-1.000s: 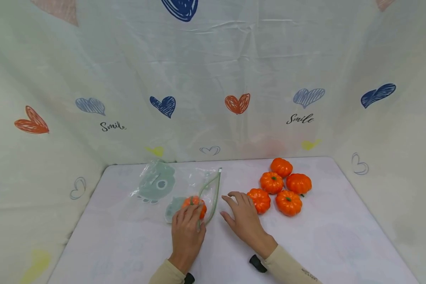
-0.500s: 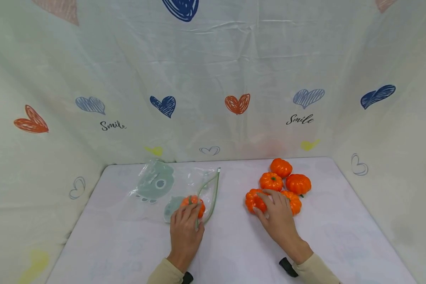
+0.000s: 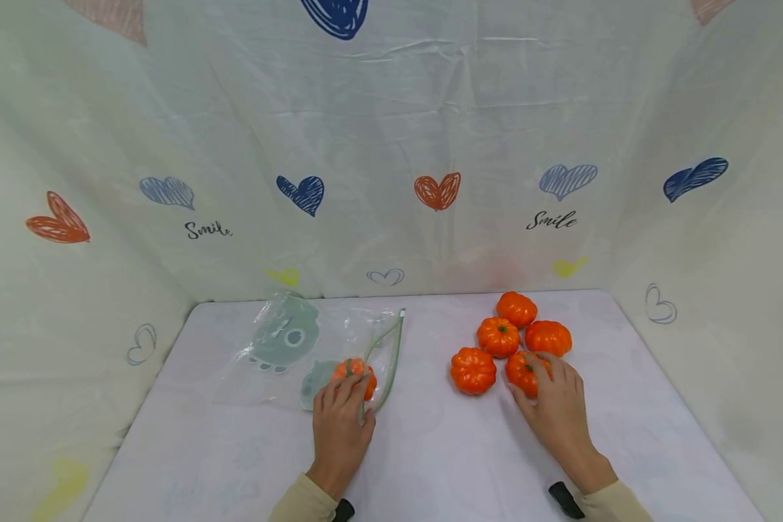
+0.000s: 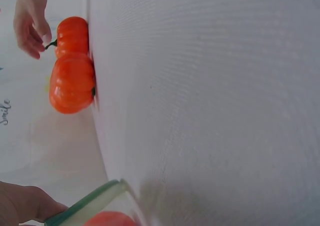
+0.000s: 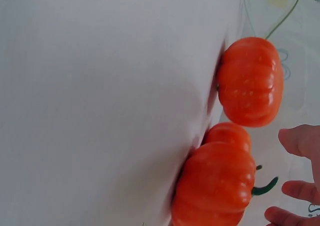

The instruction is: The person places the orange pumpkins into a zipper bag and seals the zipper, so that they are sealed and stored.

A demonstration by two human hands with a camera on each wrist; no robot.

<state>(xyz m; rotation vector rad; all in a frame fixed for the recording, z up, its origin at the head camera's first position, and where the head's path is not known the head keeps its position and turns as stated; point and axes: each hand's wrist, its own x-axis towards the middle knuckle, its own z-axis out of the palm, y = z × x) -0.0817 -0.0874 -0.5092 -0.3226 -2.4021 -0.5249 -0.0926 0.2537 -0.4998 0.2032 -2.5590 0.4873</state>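
A clear zip bag with a green edge and pale green printed figures lies on the left of the table. Inside its mouth is a small orange pumpkin, seen through the film. My left hand pinches the bag's near edge, its fingers over the film by this pumpkin. At the right, my right hand hovers with spread fingers over the front right pumpkin, whose green stem sticks up toward the fingertips. A gap shows between fingers and pumpkin in the right wrist view. Beside it sits the front left pumpkin.
Behind these two stand three more pumpkins, one at the back, one in the middle and one at the right. A white cloth with printed hearts rises behind the white table.
My right hand has moved right, from beside the bag, past the front left pumpkin, to above the front right pumpkin. The left hand stays at the bag with hardly any movement.
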